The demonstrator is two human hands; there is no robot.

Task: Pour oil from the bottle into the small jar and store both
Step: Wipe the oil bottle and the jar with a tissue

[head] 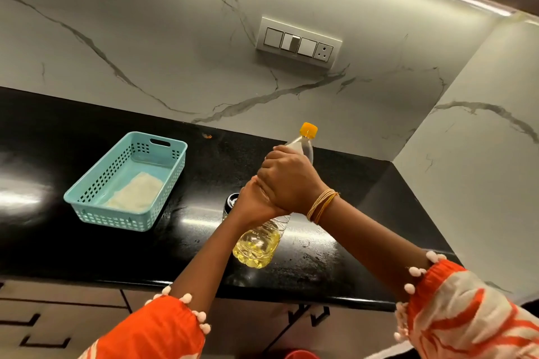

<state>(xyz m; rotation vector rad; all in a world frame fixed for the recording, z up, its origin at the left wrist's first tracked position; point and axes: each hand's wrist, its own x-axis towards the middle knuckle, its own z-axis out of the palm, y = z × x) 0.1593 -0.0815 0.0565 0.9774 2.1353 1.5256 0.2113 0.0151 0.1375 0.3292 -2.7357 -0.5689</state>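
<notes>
A home kitchen.
A glossy black stone countertop (87,137) is running along a marble-veined backsplash (145,38), a switch and socket panel (299,42) is sitting on the wall, and cabinet fronts (58,318) are showing below.

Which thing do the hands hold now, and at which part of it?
Both hands hold the oil bottle around its middle: the right hand higher, toward the capped neck, the left hand just below it.

Marble wall (175,38), black counter (73,140)
</notes>
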